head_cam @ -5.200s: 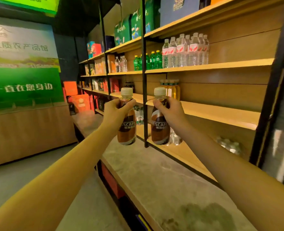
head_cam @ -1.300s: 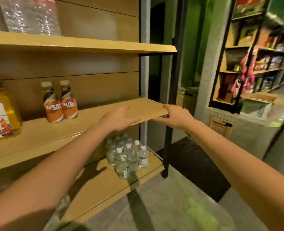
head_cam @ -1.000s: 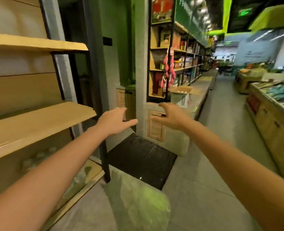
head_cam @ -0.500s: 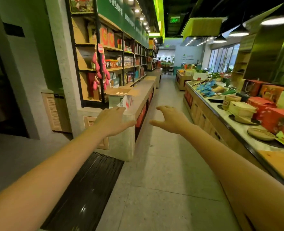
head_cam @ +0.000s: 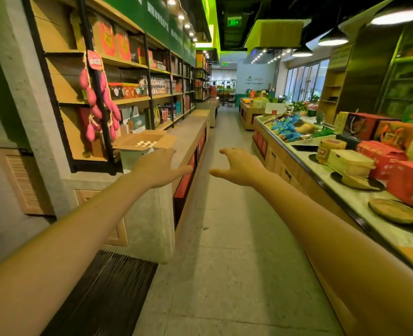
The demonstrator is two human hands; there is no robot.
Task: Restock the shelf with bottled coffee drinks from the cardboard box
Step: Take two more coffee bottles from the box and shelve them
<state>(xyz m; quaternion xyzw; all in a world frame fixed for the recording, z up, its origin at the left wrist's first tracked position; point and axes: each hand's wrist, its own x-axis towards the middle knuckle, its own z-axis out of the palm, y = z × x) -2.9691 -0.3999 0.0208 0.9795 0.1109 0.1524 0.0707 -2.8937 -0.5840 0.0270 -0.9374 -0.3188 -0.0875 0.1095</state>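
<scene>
I'm seeing both arms reaching out over the aisle floor (head_cam: 224,238). Left hand (head_cam: 160,168) is spreading flat, palm down, fingers straight and released, holding nothing. Right hand (head_cam: 243,167) is hanging loose, fingers slightly bent, gripping nothing. Cardboard box (head_cam: 142,141) is sitting open on the grey counter (head_cam: 188,132) left of the aisle, beyond the left hand, untouched. Bottles (head_cam: 145,143) are standing inside it, only white caps showing. Shelf (head_cam: 132,100) is standing behind the box.
</scene>
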